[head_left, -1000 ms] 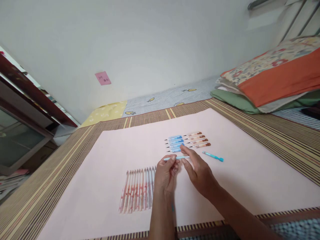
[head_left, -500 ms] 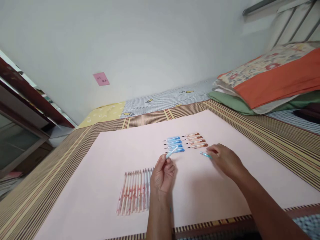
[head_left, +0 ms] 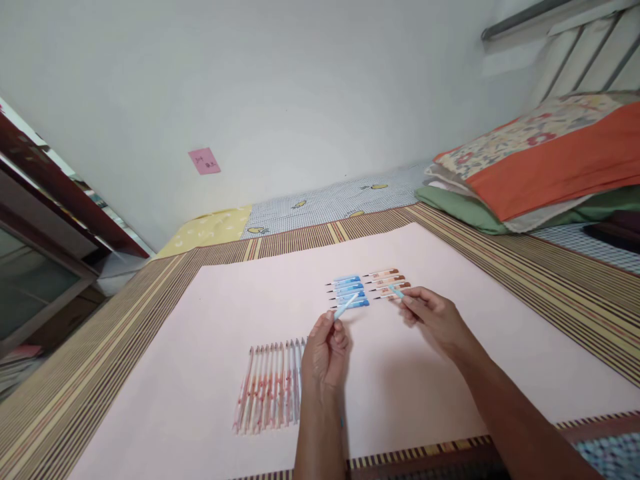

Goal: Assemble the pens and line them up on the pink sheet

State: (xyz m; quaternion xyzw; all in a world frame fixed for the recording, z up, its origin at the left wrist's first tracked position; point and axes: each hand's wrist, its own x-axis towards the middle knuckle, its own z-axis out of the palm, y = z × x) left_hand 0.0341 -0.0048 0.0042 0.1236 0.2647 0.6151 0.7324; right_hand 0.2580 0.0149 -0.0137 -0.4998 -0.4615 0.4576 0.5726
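Note:
My left hand (head_left: 326, 348) pinches a slim pale-blue pen (head_left: 345, 307) between thumb and fingertips, its whitish end slanting up to the right. My right hand (head_left: 430, 312) is closed on a short teal pen piece (head_left: 397, 291); its full shape is hidden by the fingers. Just beyond the left hand lie several blue pens (head_left: 349, 287) with dark pointed tips. Beside them are several brown-and-cream pens (head_left: 387, 274), partly covered by the right hand's piece. A row of slim pink and clear pens (head_left: 270, 387) lies side by side to the left of my left forearm.
A large pale pink sheet (head_left: 200, 373) covers the striped mat (head_left: 115, 320). Folded bedding with an orange band (head_left: 555, 177) is piled at the right. The wall (head_left: 310, 87) behind carries a pink note (head_left: 204, 161).
My right hand has moved left and slightly inward, bringing the teal piece up over the brown pens. My left hand stays almost in place with the pale-blue pen.

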